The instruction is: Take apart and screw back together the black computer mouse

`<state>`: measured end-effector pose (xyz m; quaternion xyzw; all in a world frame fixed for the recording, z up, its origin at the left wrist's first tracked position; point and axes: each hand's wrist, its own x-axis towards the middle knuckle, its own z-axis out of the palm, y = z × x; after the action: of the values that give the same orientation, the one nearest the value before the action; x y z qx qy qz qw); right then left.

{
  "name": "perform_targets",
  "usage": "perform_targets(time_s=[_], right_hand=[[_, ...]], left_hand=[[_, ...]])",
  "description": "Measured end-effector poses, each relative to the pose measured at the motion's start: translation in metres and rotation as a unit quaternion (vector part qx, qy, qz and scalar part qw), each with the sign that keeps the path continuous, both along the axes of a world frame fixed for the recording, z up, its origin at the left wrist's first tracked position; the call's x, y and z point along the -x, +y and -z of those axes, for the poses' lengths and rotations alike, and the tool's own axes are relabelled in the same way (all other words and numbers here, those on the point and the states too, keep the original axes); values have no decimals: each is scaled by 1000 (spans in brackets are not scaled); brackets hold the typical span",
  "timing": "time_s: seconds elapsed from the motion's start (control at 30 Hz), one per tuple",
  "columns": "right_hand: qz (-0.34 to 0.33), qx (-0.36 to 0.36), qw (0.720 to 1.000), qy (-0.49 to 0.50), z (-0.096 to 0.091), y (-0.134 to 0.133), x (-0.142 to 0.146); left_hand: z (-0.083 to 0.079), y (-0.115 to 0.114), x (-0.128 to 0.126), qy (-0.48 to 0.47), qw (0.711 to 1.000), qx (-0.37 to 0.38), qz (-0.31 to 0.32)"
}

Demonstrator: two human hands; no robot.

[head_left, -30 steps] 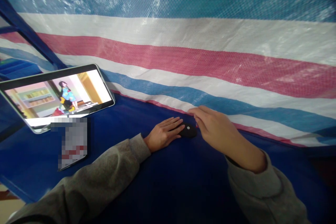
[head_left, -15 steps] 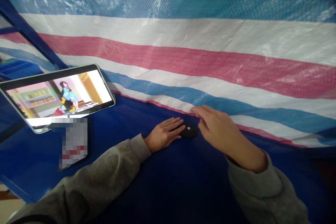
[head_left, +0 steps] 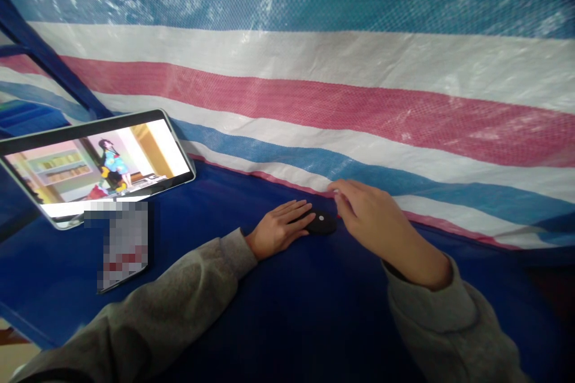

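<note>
A black oval object with a pale round dot, which looks like a computer mouse [head_left: 322, 224], lies on the blue surface [head_left: 215, 203]. My left hand [head_left: 281, 226] rests flat beside it, fingers stretched out, their tips touching its left end. Just past its right end, my right hand [head_left: 366, 209] hovers with thumb and forefinger pinched together. A tiny pale spot shows at those fingertips, too small to name. The other fingers of that hand are curled and mostly hidden.
A tablet-like screen [head_left: 60, 215] showing a cartoon leans at the left. In front of it lies a blurred-out flat item [head_left: 128, 245]. Striped plastic sheeting [head_left: 314, 99] hangs as a wall behind the surface. A blue frame bar [head_left: 49, 60] stands at the upper left.
My right forefinger, stretched out before, has curled in to meet the thumb. The left hand and the mouse-like object stay in place; the view has shifted very slightly.
</note>
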<state>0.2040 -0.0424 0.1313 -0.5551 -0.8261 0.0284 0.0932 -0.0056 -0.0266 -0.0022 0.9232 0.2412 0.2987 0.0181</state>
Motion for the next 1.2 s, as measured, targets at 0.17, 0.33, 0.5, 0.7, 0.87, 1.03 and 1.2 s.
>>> perform_targets(time_s=[0.17, 0.33, 0.5, 0.7, 0.87, 1.03, 1.2], right_hand=[[-3, -17, 1000, -8, 0, 1, -1], [7, -10, 1000, -8, 0, 2, -3], [-14, -12, 1000, 4, 1, 2, -4], [-6, -3, 1000, -8, 1, 2, -3], [-27, 5, 1000, 8, -2, 0, -1], [-3, 1, 1000, -7, 3, 2, -2], [-13, -20, 999, -35, 2, 2, -4]], left_hand=[[1, 0, 0, 0, 1000, 4, 0], [2, 0, 0, 8, 1000, 12, 4], [3, 0, 0, 9, 1000, 13, 1], [1, 0, 0, 6, 1000, 6, 1], [0, -1, -1, 4, 1000, 7, 0], [1, 0, 0, 2, 1000, 6, 0], [0, 0, 0, 3, 1000, 4, 0]])
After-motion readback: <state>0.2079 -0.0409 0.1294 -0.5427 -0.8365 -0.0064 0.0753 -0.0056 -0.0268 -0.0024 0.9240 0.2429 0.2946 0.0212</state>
